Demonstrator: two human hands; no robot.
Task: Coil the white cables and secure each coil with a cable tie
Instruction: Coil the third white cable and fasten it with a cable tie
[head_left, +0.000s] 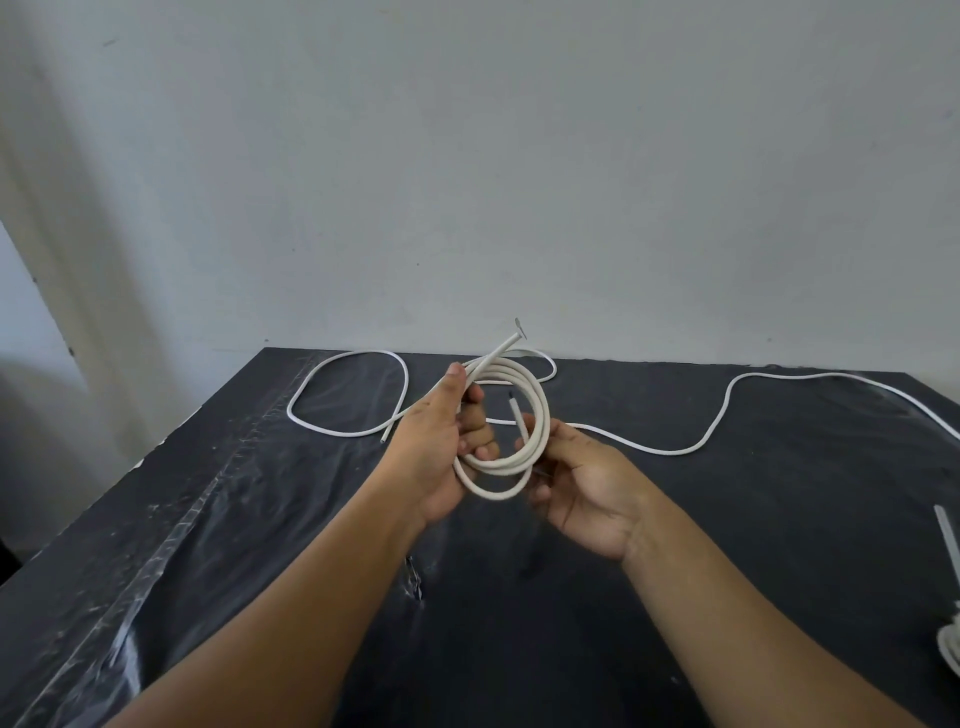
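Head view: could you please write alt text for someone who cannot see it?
Two hands hold a coiled white cable above a black table, the left hand gripping one side, the right hand the other. More loose white cable lies behind.

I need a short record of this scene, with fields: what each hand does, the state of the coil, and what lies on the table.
left hand: grips the left side of the coil
right hand: pinches a thin strip, likely a tie, at the coil's right side
coil: several loops, held above the table, one end sticking up, no tie seen around it
left cable: uncoiled, on the table
right cable: uncoiled, on the table
right edge: pale items, cut off by the frame
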